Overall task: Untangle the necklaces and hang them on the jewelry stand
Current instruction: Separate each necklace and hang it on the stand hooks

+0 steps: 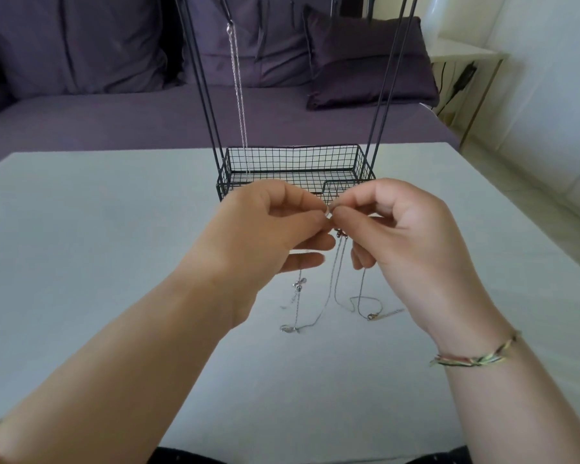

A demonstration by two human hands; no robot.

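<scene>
A: Hands?

B: Left hand (268, 222) and right hand (406, 229) are both raised over the tabletop (114, 229), fingertips meeting. Each pinches the same small silvery piece at the top of the tangled necklaces (336, 276). Ring or clasp, cannot tell.

A: Rest of the chains?

B: Thin strands hang from the pinch. Lower ends trail on the tabletop: a silver clasp (287, 328) lies to the left, a gold-toned clasp (372, 317) to the right. A bead cluster (340, 233) sits just under the fingers, likely where the snag is.

A: Stand?

B: The jewelry stand (292, 159), with its wire basket base, is just behind the hands. One hung necklace (240, 95) is on it already.

A: Risks?

B: Pulling the hands apart would probably tighten the snag, and chain this fine may kink or snap. Trailing ends could cross again as they drag. If the pinch slips, the bundle drops in a heap. On the lift, loose strands might catch the basket mesh or swing into the hung necklace.
</scene>
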